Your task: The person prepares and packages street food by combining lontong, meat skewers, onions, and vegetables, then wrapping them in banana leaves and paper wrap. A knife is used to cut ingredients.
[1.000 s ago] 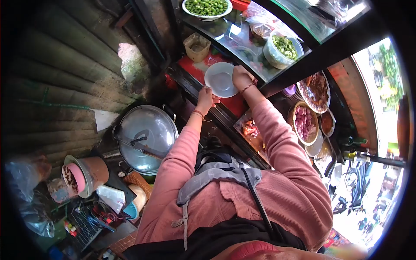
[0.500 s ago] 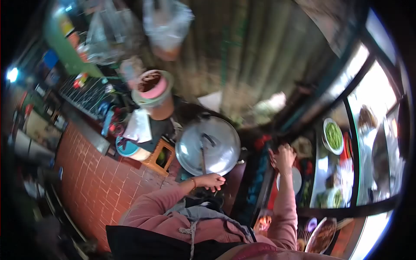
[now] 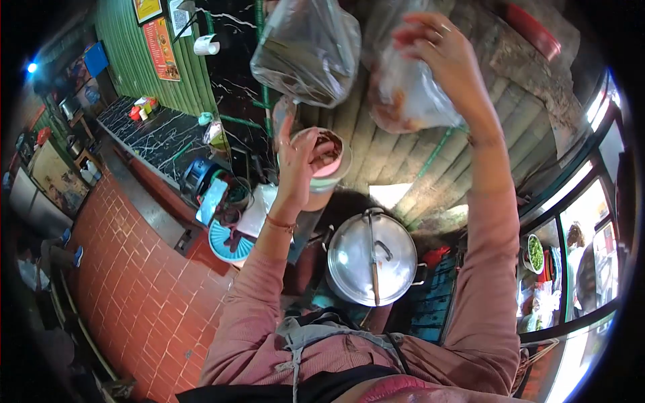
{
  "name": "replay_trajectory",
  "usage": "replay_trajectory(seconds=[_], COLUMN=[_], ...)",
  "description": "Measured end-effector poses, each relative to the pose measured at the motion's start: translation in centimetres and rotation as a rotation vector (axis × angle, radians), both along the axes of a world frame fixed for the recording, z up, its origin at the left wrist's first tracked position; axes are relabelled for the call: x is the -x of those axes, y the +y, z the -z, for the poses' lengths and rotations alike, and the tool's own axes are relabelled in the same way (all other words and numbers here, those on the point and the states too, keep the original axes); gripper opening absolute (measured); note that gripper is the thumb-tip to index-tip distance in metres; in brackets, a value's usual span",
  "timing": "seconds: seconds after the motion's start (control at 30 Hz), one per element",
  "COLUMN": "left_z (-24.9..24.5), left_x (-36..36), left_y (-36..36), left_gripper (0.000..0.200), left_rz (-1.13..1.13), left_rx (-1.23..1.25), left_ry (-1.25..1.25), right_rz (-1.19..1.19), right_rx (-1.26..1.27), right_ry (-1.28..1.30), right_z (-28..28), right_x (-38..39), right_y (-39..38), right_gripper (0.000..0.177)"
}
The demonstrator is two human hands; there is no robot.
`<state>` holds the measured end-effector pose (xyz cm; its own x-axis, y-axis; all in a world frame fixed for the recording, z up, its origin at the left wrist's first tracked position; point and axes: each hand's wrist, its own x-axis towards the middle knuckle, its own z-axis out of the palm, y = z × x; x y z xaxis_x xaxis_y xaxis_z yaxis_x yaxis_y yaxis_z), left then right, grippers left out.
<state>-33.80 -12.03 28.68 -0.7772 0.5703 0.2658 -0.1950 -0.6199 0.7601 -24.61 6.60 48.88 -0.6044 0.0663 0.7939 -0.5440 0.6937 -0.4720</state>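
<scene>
1. My left hand (image 3: 295, 158): fingers apart, near the pink container (image 3: 329, 169)
2. My right hand (image 3: 443, 54): raised at the hanging bag (image 3: 422, 97), fingers blurred; cannot tell if they grip
3. Lidded pot (image 3: 349, 258) below, stick (image 3: 374, 258) across its top

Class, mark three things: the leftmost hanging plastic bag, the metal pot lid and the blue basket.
Leftmost hanging plastic bag (image 3: 309, 59): head view, middle of its front.
Metal pot lid (image 3: 351, 263): head view, shiny top.
Blue basket (image 3: 225, 251): head view, ribbed wall.
</scene>
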Motion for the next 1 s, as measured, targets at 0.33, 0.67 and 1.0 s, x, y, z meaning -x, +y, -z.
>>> replay_trajectory(seconds=[0.33,0.67,1.0], left_z=[-7.4,-9.4,-8.4], left_x=[7.4,9.8,10.4], left_y=[0.9,0.3,0.0], left_gripper=[0.089,0.066,0.075], left_rz=[-0.054,-0.065,-0.051], left_rx=[-0.073,-0.340,-0.309], left_ry=[0.023,0.030,-0.044], right_rz=[0.239,0.423,0.110], right_rx=[-0.070,-0.299,0.056], right_ry=[-0.592,-1.152,-1.046], right_z=[-3.6,-5.4,-5.3], right_x=[19.4,29.0,26.0], right_y=[0.7,13.3,9.5], right_gripper=[0.039,0.036,0.069])
